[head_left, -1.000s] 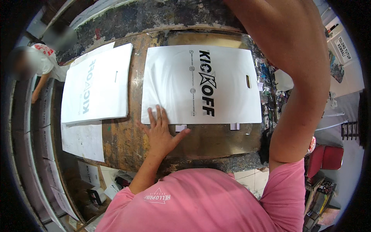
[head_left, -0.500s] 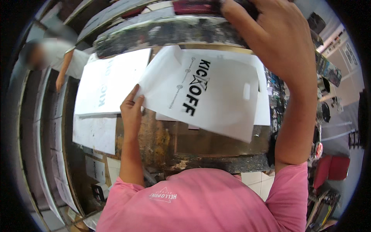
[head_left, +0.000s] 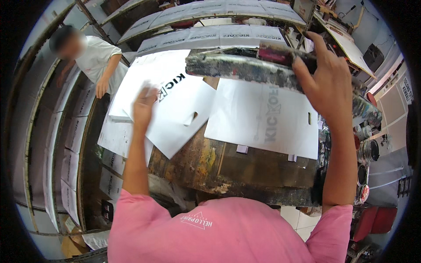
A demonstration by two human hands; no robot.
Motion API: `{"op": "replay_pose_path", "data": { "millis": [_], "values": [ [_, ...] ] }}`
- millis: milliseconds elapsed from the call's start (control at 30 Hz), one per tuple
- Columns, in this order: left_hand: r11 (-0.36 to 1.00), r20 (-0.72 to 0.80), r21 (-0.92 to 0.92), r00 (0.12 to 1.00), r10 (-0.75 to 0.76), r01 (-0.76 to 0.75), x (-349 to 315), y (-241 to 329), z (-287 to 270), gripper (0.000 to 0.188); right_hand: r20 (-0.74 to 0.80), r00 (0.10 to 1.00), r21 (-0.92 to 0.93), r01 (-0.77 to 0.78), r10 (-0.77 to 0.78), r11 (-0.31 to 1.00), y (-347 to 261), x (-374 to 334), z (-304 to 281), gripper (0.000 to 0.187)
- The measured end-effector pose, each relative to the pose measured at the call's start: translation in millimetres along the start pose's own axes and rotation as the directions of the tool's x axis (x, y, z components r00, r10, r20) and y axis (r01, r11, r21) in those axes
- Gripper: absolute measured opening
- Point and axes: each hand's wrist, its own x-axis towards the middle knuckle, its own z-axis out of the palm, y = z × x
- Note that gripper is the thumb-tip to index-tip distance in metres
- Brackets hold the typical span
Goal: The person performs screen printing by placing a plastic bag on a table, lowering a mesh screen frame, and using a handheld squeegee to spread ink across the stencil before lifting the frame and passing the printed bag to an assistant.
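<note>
A white flat bag (head_left: 173, 131) with black lettering and a cut-out handle lies slanted over the white stack (head_left: 139, 70) at the left. My left hand (head_left: 145, 105) is over that bag's left part; its fingers are smeared by motion, so their grip is unclear. My right hand (head_left: 326, 74) grips the raised edge of an ink-stained screen printing frame (head_left: 241, 66), thumb on the near side and fingers reaching over the top. Beneath the frame, another white bag (head_left: 237, 111) lies flat on the board, its lettering showing faintly and reversed.
The stained wooden table (head_left: 184, 168) has a worn near edge. Racks with printed white bags (head_left: 223, 33) stand beyond it, and more shelves (head_left: 66, 144) at the left. A person in a white shirt (head_left: 103, 57) stands at the far left. Round cans (head_left: 367, 151) line the right side.
The printed bag has moved left with my left hand, from the board onto the stack. Another bag now shows on the board. My right hand and the frame appear lower in view.
</note>
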Motion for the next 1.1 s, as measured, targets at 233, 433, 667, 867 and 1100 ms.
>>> {"op": "replay_pose_path", "data": {
  "millis": [233,433,667,867,1100],
  "values": [
    [0.225,0.565,-0.756,0.787,-0.249,0.614,-192.4,30.5,100.7,0.116,0.651,0.757,0.113,-0.013,-0.064,0.993,-9.6,-124.3,25.3,0.040],
    [0.289,0.585,-0.537,0.597,-0.549,0.792,-206.9,-40.0,108.5,0.112,0.662,0.746,0.293,-0.175,-0.068,0.940,-28.0,-215.2,83.5,0.039],
    [0.352,0.508,-0.497,0.594,-0.623,0.793,-223.0,-64.1,112.8,0.117,0.566,0.820,0.258,-0.079,-0.085,0.963,-3.8,-208.1,146.7,0.046],
    [0.340,0.490,-0.468,0.560,-0.668,0.816,-214.7,-57.4,113.9,0.118,0.400,0.905,0.242,0.048,-0.145,0.969,63.8,-135.3,259.2,0.037],
    [0.215,0.386,-0.576,0.494,-0.779,0.789,-217.7,-61.1,109.7,0.111,0.443,0.880,0.146,0.115,-0.168,0.983,138.0,-11.8,351.6,0.038]
  ]
}}
